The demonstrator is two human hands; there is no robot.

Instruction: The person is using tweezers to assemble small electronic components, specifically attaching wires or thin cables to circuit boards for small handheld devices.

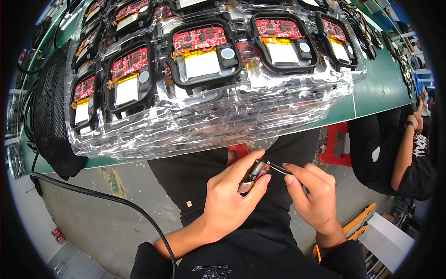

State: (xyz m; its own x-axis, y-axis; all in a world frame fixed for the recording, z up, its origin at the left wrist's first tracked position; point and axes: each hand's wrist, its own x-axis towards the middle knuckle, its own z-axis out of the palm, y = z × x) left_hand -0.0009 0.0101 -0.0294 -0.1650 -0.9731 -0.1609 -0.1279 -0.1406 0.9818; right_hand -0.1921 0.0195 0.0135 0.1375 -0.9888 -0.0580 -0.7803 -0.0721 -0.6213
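Note:
My left hand point(230, 197) is closed around a small dark electronic device point(258, 172), held over my lap below the table edge. A bit of red circuit board shows on it, and a silvery part sits lower down between thumb and fingers. From the right, my right hand point(313, 193) pinches a thin dark pair of tweezers point(280, 168) between thumb and index finger. Its narrow tip meets the upper edge of the device. Whether the tips grip anything is too small to tell.
Stacked clear plastic trays point(209, 125) fill the green table point(378, 93), holding several black-framed units point(204, 53) with red boards and white batteries. A black mesh bag point(51, 107) and black cable point(116, 200) lie left. A co-worker point(395, 149) sits right, near a red stool point(337, 144).

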